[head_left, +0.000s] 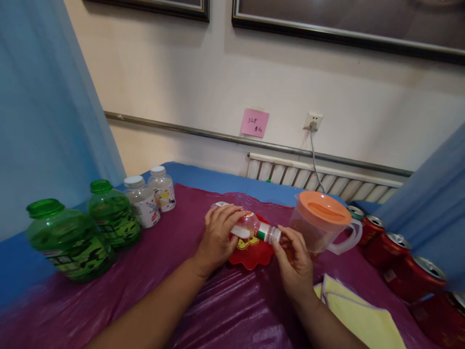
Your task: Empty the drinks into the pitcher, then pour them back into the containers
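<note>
My left hand [219, 232] is wrapped around the body of a clear plastic bottle [250, 224] with a red and green label. The bottle lies nearly on its side in the air, its neck toward the right. At that neck, the fingers of my right hand [295, 257] close on the whitish cap [275, 235]. Whether the cap is loose or screwed on, I cannot tell. Below the bottle is a red scalloped plate [250, 261] with a yellow pattern, partly hidden by the bottle and my left hand.
A clear pitcher [308, 228] with an orange lid stands just right of my right hand. Yellow cloths [359, 312] lie nearer me. Several red cans [387, 249] line the right edge. Green jars [70, 242] and white-capped bottles [143, 201] stand left on the purple cover [152, 271].
</note>
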Tool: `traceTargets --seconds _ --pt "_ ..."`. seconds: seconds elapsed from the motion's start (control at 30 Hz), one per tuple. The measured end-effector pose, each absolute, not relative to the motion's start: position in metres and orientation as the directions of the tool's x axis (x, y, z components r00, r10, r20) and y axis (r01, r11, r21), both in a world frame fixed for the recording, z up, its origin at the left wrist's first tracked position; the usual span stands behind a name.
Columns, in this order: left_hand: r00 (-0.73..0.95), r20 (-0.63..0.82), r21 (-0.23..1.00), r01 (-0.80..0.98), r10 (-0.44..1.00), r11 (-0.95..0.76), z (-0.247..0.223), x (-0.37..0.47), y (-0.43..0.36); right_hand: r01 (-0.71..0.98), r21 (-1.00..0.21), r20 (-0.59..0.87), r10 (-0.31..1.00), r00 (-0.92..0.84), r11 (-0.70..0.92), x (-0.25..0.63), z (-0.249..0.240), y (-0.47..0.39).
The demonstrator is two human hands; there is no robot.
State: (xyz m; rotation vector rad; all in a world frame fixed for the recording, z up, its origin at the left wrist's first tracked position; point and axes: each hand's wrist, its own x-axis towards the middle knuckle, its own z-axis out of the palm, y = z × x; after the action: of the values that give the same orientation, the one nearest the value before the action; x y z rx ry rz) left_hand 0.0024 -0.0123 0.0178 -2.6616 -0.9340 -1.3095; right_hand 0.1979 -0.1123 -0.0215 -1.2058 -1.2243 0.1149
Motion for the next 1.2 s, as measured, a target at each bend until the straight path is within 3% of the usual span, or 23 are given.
traceTargets --seconds 0.13,0.37,0.6,0.83,1.0,1.2 --pt "0.459 0.735 0.23 0.524 0.499 -0.82 0.019 0.002 -0.013 0.547 -0.702 0.695 0.606 0.387 0.456 0.195 -0.016 -0.116" --pt "0.501 0.721 0.194 0.518 0.479 -0.833 0.018 0.003 -0.015 0.534 -0.747 0.637 0.653 0.409 0.395 0.196 -0.013 -0.116" --pt "0.487 0.728 0.2 0.523 0.483 -0.829 0.018 0.003 -0.014 0.528 -0.702 0.696 0.614 0.371 0.477 0.196 -0.02 -0.115" --pt "0.484 0.723 0.216 0.52 0.494 -0.826 0.02 0.003 -0.015 0.476 -0.772 0.624 0.647 0.438 0.422 0.194 -0.024 -0.112" --pt "0.492 0.724 0.207 0.514 0.483 -0.833 0.019 0.002 -0.013 0.497 -0.753 0.642 0.644 0.416 0.43 0.197 -0.02 -0.113" --pt "0.454 0.745 0.224 0.52 0.489 -0.824 0.017 0.002 -0.012 0.363 -0.795 0.606 0.621 0.497 0.486 0.194 -0.021 -0.115"
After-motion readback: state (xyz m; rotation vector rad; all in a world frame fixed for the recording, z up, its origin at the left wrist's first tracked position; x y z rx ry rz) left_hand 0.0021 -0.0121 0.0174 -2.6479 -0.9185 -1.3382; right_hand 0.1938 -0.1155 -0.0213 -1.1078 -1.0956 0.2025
